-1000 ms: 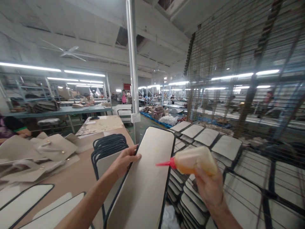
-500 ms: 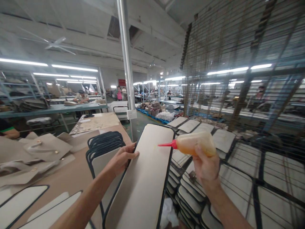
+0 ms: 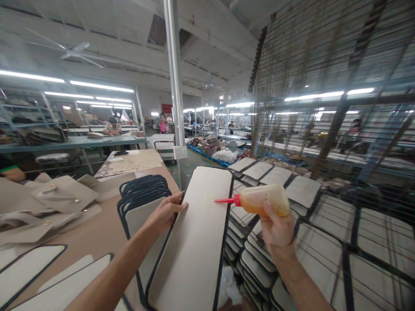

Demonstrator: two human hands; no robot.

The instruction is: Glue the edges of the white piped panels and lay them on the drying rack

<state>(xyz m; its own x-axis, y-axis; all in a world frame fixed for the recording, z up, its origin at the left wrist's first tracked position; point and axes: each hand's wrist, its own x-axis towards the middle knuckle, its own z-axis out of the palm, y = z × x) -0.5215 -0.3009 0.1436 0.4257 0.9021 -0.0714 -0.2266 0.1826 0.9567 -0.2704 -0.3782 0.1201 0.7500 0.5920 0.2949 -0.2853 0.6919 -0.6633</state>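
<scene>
Head view: left grip pinches a smooth round-cornered panel, right grip a translucent bottle

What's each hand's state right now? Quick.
Left hand: closed, holding the pale panel by its edge.
Right hand: closed around the bottle, red nozzle pointing left over the panel.

Long cream round-cornered panel: we see plain cream, dark navy edging and faint yellow marks on its upper half.
Translucent plastic squeeze bottle: we see amber contents and a red tapered nozzle.
Stack of dark-rimmed panels: we see closely repeated navy-black bands.
Flat beige flexible pieces: we find plain beige with small gold-coloured fittings.
Flat brown tabletop: plain tan to us.
Thin-barred metal grid: we see crossing grey-brown lines.
</scene>
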